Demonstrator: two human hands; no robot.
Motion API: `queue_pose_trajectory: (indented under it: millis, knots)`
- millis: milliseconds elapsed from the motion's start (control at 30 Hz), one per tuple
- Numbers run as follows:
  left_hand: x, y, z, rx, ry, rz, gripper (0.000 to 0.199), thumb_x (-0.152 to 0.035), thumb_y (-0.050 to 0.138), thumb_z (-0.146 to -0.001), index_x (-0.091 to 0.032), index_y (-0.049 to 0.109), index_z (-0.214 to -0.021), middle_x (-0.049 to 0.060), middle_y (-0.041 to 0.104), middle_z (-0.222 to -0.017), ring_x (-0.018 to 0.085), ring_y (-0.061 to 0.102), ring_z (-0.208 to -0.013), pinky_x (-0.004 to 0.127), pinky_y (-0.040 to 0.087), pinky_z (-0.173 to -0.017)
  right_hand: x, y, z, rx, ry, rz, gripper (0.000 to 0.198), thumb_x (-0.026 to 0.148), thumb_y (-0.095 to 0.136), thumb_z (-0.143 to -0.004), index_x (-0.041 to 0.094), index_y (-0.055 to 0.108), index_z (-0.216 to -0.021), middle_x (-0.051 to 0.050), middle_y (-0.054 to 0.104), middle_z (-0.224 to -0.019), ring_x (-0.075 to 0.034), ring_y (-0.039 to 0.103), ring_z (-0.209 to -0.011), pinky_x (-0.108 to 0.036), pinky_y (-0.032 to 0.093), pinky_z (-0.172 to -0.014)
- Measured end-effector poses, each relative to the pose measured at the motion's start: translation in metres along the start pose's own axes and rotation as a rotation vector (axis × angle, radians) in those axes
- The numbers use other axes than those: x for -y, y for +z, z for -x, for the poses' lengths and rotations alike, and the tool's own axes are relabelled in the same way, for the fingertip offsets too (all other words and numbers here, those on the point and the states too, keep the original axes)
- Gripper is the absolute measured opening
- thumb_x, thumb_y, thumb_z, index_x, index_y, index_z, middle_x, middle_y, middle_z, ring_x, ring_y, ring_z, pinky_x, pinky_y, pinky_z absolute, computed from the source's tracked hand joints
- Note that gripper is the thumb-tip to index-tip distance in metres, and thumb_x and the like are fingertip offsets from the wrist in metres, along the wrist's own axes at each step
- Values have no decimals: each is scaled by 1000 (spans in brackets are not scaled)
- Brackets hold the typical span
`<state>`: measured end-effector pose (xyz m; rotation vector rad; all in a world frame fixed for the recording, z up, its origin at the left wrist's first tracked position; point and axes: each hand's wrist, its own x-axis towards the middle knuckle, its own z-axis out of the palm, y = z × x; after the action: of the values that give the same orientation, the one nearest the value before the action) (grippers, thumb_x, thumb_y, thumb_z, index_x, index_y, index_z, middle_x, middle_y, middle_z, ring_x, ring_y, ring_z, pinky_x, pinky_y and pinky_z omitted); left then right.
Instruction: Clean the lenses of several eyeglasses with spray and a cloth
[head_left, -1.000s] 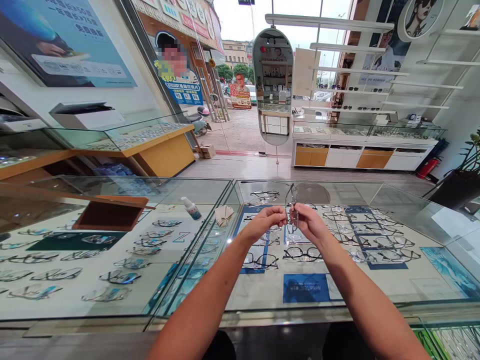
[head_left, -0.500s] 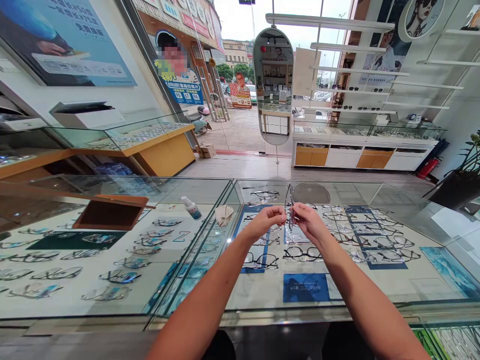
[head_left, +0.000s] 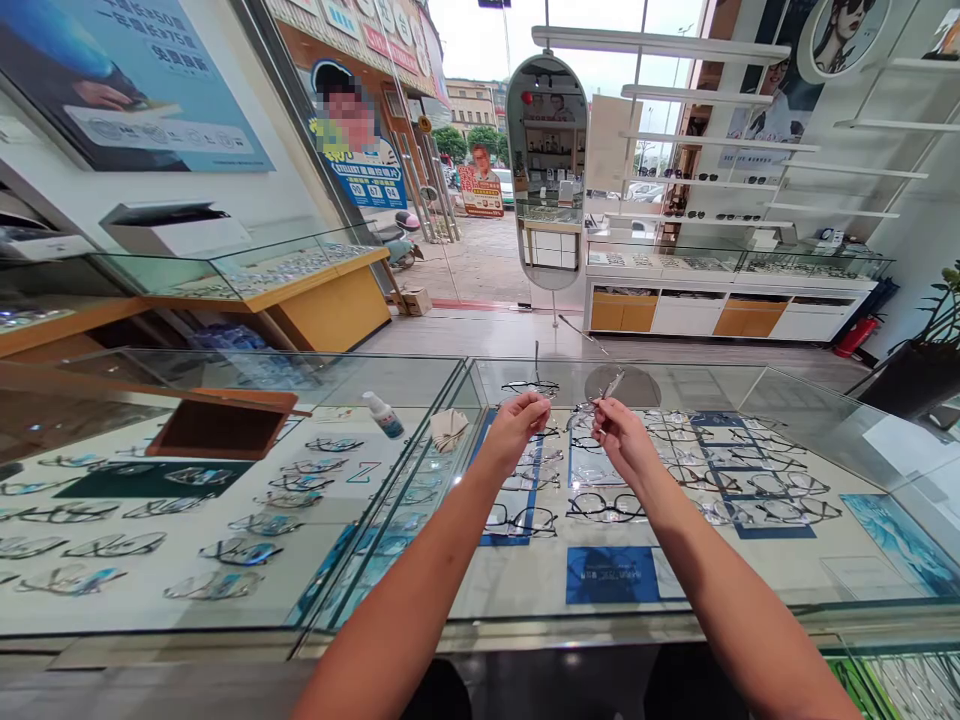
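Over the glass display counter [head_left: 517, 590], my right hand [head_left: 622, 430] pinches a pair of thin-framed eyeglasses [head_left: 614, 384] between thumb and fingers. One temple slants up and away from the fingertips; the rest of the frame blends into the eyewear below. To its left, my left hand [head_left: 516, 425] has thumb and fingers pressed together. Whatever sits in that pinch is too small to make out. A thin dark temple [head_left: 537, 362] rises just beyond it. Beneath both hands lie rows of eyeglasses, including a black pair [head_left: 604, 507].
A spray bottle [head_left: 383, 415] and a folded cloth [head_left: 448, 430] are left of my hands. A brown tray [head_left: 221, 425] rests further left. An oval mirror [head_left: 547, 170] stands beyond the counter. A blue card [head_left: 611, 575] lies nearer me.
My hands, which were close together at the upright eyeglasses, have moved apart. The left hand shifted left and the right slightly right; the eyeglasses now tilt at the right fingertips.
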<state>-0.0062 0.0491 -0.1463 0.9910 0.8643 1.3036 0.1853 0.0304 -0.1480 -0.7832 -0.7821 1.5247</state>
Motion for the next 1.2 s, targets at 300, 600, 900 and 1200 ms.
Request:
queue_pose_trajectory:
  millis: [300, 600, 900, 1200]
  knots:
    - [7, -1, -6, -206, 46, 72, 48, -46, 95, -54, -16, 69, -80, -2, 64, -72, 6, 46, -58, 20, 37, -55, -7, 11, 6, -71, -69, -47, 45, 45, 100, -53, 24, 68, -77, 3, 67, -80, -10, 45, -63, -27, 40, -59]
    - [2, -11, -15, -482, 304, -112, 24, -38, 76, -75, -18, 62, -78, -1, 61, -71, 10, 49, -59, 23, 41, -58, 5, 6, 5, -125, -207, 52, 43, 48, 98, -55, 25, 70, -79, 3, 73, -88, -8, 45, -62, -26, 40, -60]
    - [-38, -70, -29, -1140, 561, -312, 20, -16, 64, -88, -23, 45, -85, 0, 54, -92, 15, 55, -86, 29, 47, -89, 16, -8, -5, -251, -549, 449, 43, 59, 83, -71, 21, 68, -85, 0, 65, -78, -15, 53, -73, -30, 43, -69]
    - [-30, -120, -35, -1316, -52, -749, 67, -22, 77, -81, -23, 40, -137, 22, 49, -155, 43, 49, -144, 58, 43, -111, 15, -12, -5, -315, -730, 631, 34, 54, 74, -83, 20, 69, -86, -5, 71, -95, -20, 65, -88, -33, 48, -78]
